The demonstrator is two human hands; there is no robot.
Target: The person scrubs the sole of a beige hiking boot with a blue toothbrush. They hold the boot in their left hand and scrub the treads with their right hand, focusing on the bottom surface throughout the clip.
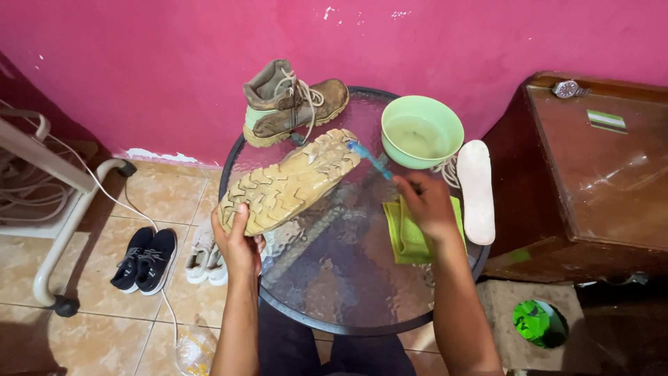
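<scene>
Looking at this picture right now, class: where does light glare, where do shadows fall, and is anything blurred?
Head view: glare sheens the wooden cabinet top and glints off the rippled glass table; the bottom right corner sinks into shadow; the boot in the left hand is sharp; the blue brush at the right hand looks slightly soft.

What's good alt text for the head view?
Over a round glass table, the left hand holds a tan lug-soled boot sole-up while the right hand brushes it with a blue toothbrush. Nearby sit a green bowl of water, yellow-green cloth, white insole and second boot.
</scene>
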